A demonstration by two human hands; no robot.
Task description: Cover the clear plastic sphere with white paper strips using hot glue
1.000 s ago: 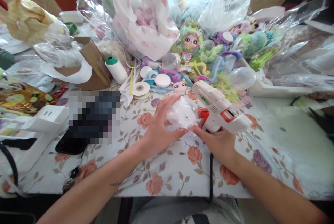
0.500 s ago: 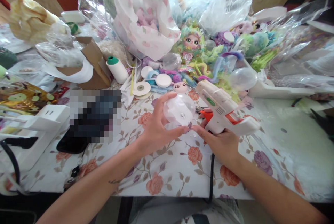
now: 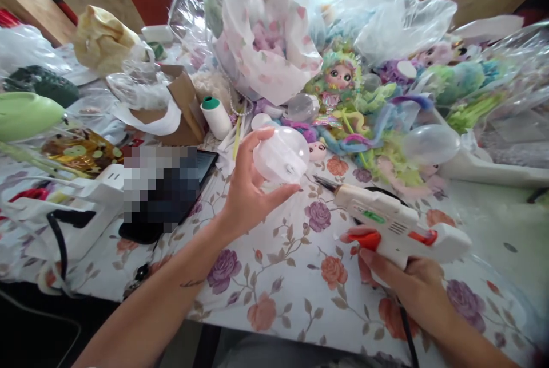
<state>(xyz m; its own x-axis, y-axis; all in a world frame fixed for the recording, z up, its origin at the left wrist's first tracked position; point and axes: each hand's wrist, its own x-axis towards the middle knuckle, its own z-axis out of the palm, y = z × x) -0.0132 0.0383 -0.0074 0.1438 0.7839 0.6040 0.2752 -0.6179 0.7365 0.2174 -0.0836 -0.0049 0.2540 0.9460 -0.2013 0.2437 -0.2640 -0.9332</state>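
Observation:
My left hand [image 3: 253, 190] is closed around a clear plastic ball [image 3: 281, 153], thumb below and fingers on its far left side. The ball is held above the flowered cloth, with a whitish patch on its near side. My right hand [image 3: 403, 276] grips the handle of a white hot glue gun [image 3: 381, 213] with an orange trigger. Its nozzle points left toward the ball, with a small gap between them. A black cord runs down from the handle. A doll's face [image 3: 317, 150] lies just behind the ball.
A dark phone [image 3: 167, 202], partly pixelated, lies left of my arm beside a white power strip [image 3: 86, 208]. Behind are a thread cone [image 3: 215, 118], a cardboard box [image 3: 184, 105], a green-haired doll [image 3: 340, 79], another clear ball [image 3: 431, 145] and several plastic bags.
My right hand has moved away to the right, and the glue gun now points its nozzle toward the ball. My left hand still holds the ball, slightly raised. The view has shifted.

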